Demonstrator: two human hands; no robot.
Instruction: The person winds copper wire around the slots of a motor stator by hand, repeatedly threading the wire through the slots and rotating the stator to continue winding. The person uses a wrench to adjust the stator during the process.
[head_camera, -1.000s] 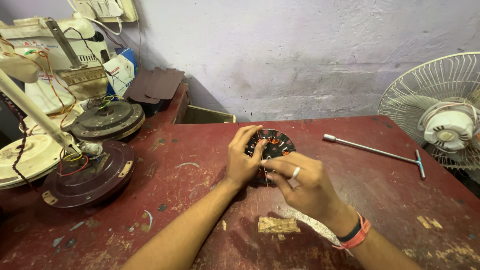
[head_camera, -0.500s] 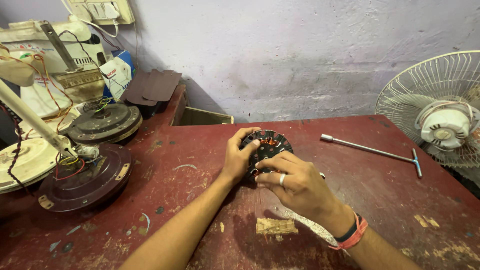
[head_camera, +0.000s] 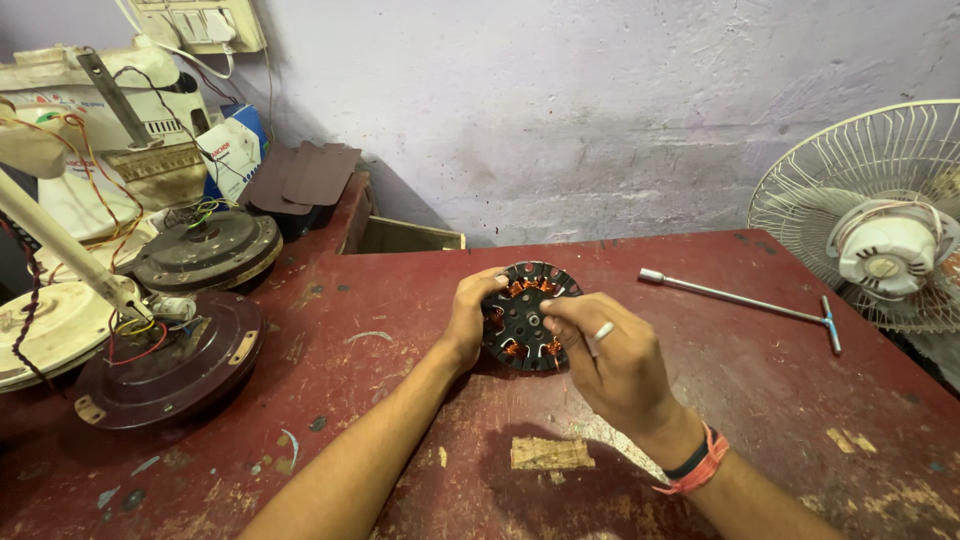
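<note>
My left hand (head_camera: 468, 320) is curled around the left rim of a round black fan stator (head_camera: 522, 318), thumb over the top edge and fingers wrapped behind, so it is clamped on that part. My right hand (head_camera: 612, 362) comes in from the lower right and covers the stator's right side; its thumb and forefinger are pinched at the hub near the middle, and a pale ring shows on one finger. Whether those fingertips grip something small at the hub or only press on it I cannot tell. An orange and black band sits on my right wrist.

The stator stands tilted up on its lower edge on the red workbench (head_camera: 400, 400), roughly at the centre of the table, its face turned toward me. Copper windings show through its slots, orange against the black disc.

To the right of it, well apart, a metal T-handle wrench (head_camera: 745, 300) lies flat on the bench, its cross handle at the far right end. Beyond that, at the table's right edge, a white table fan (head_camera: 880, 235) stands with its wire guard facing in.

On the left, a dark brown ceiling fan motor housing (head_camera: 170, 365) rests on the bench with coloured wires at its top, and a second, darker housing (head_camera: 210, 250) sits just behind it. A strip of brown tape (head_camera: 545, 452) is stuck on the bench just below my right hand, and a switchboard (head_camera: 200, 22) hangs on the wall at upper left
</note>
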